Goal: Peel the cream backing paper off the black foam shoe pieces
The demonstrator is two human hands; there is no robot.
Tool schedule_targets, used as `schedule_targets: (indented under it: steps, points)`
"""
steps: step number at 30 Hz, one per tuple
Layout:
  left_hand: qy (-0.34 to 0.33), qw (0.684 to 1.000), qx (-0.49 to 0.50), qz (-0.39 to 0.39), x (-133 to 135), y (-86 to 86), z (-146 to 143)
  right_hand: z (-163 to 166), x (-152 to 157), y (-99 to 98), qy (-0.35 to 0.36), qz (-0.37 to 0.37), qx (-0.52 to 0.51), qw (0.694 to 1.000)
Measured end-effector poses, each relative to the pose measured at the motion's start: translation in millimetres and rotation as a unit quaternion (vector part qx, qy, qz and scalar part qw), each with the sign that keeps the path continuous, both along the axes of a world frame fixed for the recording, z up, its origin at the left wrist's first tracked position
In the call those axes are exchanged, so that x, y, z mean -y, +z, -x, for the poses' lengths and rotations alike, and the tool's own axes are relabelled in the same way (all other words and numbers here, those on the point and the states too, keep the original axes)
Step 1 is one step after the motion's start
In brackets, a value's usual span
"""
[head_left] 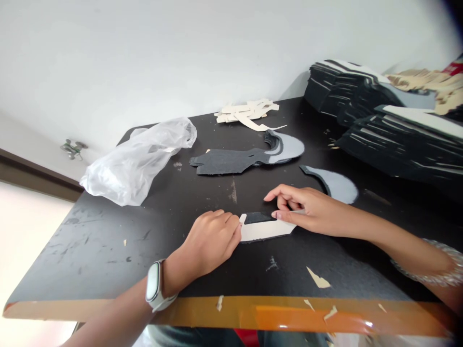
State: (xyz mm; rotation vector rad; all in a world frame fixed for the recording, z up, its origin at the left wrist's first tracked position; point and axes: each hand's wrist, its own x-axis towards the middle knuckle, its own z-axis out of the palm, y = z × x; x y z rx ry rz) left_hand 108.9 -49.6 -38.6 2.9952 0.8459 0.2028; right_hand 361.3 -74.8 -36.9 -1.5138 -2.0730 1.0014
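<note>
Closest of all is my left arm (119, 308), with a pale watch (153, 282) on the wrist. The fingers (221, 218) of my left hand (211, 241) are curled tight on one end of a white piece (265, 231). On my right hand (314, 209), the pointing finger sticks out, apart from the thumb. The thumb seems to touch the piece, but I cannot tell if the rest pinch anything.

I think this piece is partly done: its white top lies over a dark layer (257, 218), and both hands are busy with it. It lies on the table (202, 284) between my hands, left end in my fingers, right end next to my right hand.

Just past my right hand is a gray curved piece (340, 185). Farther off lie some dark gray pieces (231, 161), a clear bag (133, 166) and a heap of cream strips (248, 112). Big dark stacks (405, 142) sit on the right; I cannot tell if those are done or waiting. One cream scrap (319, 278) lies near me.
</note>
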Motion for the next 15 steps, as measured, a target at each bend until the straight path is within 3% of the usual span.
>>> schedule_targets:
  steps: [3, 15]
  points:
    - [0.004, 1.000, -0.008, -0.007, 0.4, -0.2, 0.0, -0.2, -1.1, 4.3, 0.012, 0.025, -0.005, 1.000]
    - [-0.009, 0.999, -0.008, -0.033, 0.2, -2.9, -0.9, 4.8, 0.7, 9.0, 0.007, 0.001, 0.070, 0.998]
